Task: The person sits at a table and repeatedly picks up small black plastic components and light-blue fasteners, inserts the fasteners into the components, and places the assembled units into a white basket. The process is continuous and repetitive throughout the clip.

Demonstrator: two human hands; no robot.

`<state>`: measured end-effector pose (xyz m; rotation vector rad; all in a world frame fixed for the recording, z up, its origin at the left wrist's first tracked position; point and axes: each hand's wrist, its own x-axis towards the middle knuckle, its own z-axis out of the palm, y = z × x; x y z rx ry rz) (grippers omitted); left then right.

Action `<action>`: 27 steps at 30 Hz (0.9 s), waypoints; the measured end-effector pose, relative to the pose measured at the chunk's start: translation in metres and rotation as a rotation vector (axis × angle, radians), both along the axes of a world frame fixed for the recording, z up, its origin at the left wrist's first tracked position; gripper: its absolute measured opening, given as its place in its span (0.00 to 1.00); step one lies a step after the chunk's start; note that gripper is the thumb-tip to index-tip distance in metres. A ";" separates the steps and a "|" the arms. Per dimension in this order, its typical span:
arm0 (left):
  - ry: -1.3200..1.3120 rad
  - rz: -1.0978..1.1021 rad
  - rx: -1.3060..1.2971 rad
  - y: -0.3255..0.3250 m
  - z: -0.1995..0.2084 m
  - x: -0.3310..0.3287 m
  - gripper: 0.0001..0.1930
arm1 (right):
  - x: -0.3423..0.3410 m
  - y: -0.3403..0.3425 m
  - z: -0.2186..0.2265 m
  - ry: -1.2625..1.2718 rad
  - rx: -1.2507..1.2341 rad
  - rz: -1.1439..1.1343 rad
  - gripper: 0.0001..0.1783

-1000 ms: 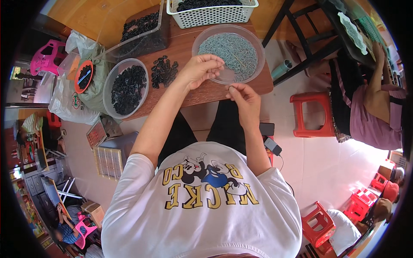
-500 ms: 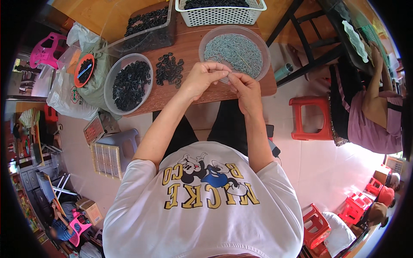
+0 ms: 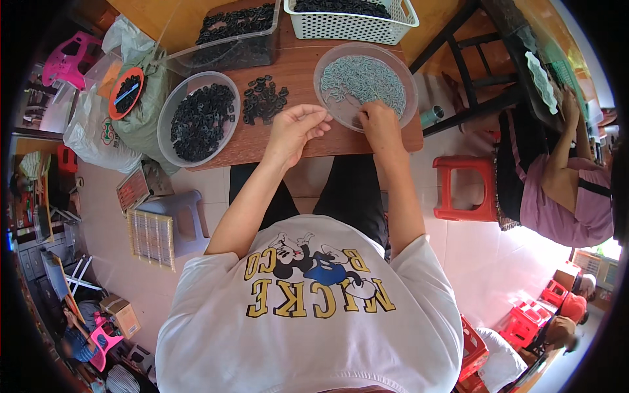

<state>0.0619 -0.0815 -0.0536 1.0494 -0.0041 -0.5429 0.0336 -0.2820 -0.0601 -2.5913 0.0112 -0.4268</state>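
Observation:
My left hand (image 3: pixel 295 128) hovers over the wooden table (image 3: pixel 308 144) just left of a clear round bowl (image 3: pixel 409 98) of small grey-blue parts (image 3: pixel 363 75). Its fingertips are pinched together, and I cannot tell whether anything small is between them. My right hand (image 3: pixel 379 124) rests on the bowl's near rim with its fingers bent down into the grey-blue parts, fingertips hidden. A loose pile of small black rings (image 3: pixel 263 98) lies on the table just beyond my left hand.
A clear round bowl of black rings (image 3: pixel 196 118) stands at the left, with a clear rectangular tub (image 3: pixel 236 36) and a white basket (image 3: pixel 354 19) of black parts behind. Bags (image 3: pixel 98 124) sit left of the table. A red stool (image 3: pixel 462 190) and a seated person (image 3: pixel 557 183) are at the right.
Both hands were together at the bowl's near rim. Now my left hand has drawn away to the left, and my right hand stays at the bowl.

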 end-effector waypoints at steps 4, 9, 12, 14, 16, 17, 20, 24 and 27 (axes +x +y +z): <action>0.077 0.041 -0.049 0.022 -0.001 -0.010 0.07 | 0.006 -0.010 0.003 0.023 0.069 0.047 0.10; 0.181 0.034 -0.129 0.035 0.000 -0.021 0.07 | -0.010 -0.003 0.016 0.063 0.967 0.045 0.11; 0.179 0.024 -0.185 0.035 0.009 -0.026 0.07 | -0.029 0.025 0.044 0.112 1.284 0.025 0.11; 0.150 0.029 -0.210 0.035 0.020 -0.029 0.07 | -0.039 0.039 0.047 0.111 1.377 0.050 0.09; 0.103 0.045 -0.229 0.036 0.028 -0.032 0.07 | -0.046 0.054 0.049 0.123 1.440 0.078 0.08; 0.080 0.059 -0.230 0.037 0.031 -0.033 0.07 | -0.049 0.060 0.050 0.133 1.454 0.094 0.08; 0.030 0.093 -0.229 0.041 0.036 -0.039 0.08 | -0.053 0.077 0.050 0.149 1.479 0.125 0.07; 0.016 0.110 -0.240 0.048 0.037 -0.044 0.10 | -0.056 0.089 0.041 0.158 1.488 0.144 0.07; 0.035 0.125 -0.239 0.052 0.036 -0.048 0.11 | -0.058 0.095 0.039 0.183 1.588 0.188 0.07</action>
